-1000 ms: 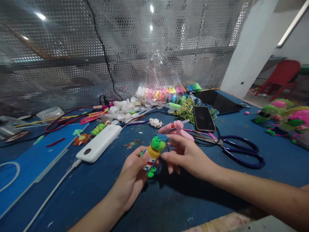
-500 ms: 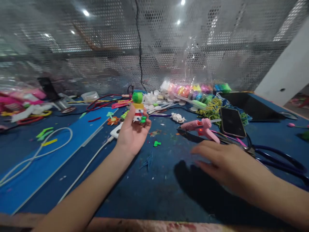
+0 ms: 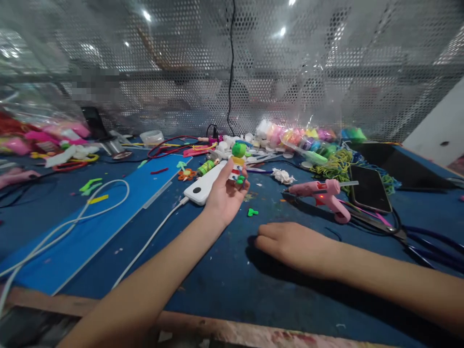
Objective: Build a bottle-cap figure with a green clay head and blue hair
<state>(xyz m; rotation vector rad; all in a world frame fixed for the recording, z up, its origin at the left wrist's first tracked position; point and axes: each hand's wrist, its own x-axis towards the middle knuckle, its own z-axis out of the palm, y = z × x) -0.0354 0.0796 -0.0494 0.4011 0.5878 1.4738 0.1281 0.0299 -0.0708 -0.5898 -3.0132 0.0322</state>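
Note:
My left hand is closed around a small figurine with a green head, a yellow band and a white-and-red body with green bits. It is held upright above the table. My right hand rests low over the blue tabletop, back of the hand up, its fingers curled together. Their tips and anything in them are hidden. Just beyond that hand lies a small green piece. A pink glue gun, its red light on, lies to the upper right of my right hand.
A white power bank with a cable sits left of my left hand, beside a blue board. On the right are a phone and scissors. Yarn and bagged colourful clay lie along the back.
My right hand has moved left and come down near the green piece. The blue strands seen there before are out of sight. The view has turned left; my left hand still holds the figurine.

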